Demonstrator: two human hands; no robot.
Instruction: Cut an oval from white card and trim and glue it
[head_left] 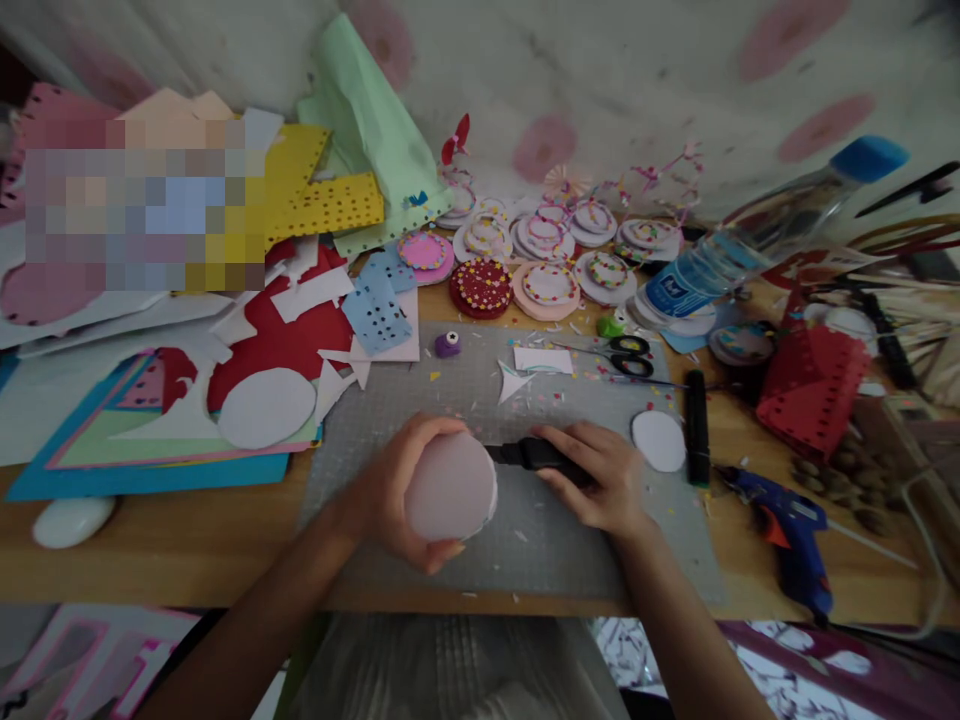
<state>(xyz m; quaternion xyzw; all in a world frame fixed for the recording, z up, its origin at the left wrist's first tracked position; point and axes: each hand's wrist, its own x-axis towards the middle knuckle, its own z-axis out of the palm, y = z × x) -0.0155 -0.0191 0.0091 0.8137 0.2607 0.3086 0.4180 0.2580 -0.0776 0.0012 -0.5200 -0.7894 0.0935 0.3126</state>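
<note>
My left hand (396, 485) is wrapped round the side of a pale round disc (452, 487), its flat face turned up. The disc looks like foam or layered card; I cannot tell which. In my right hand (604, 470) is a black utility knife (536, 455), its blade pointing left and meeting the disc's right edge. Both hands are over the grey cutting mat (555, 560). White paper scraps (514, 382) and small trimmings lie behind them. A white paper circle (658, 441) rests right of my right hand, beside a black marker (697, 428).
Decorated paper discs (482, 287) stand in rows at the back, near a water bottle (694, 272). Scissors (630, 357) and a purple punch (448, 344) lie on the mat. At right is a blue glue gun (787, 530); coloured paper (289, 335) is piled at left.
</note>
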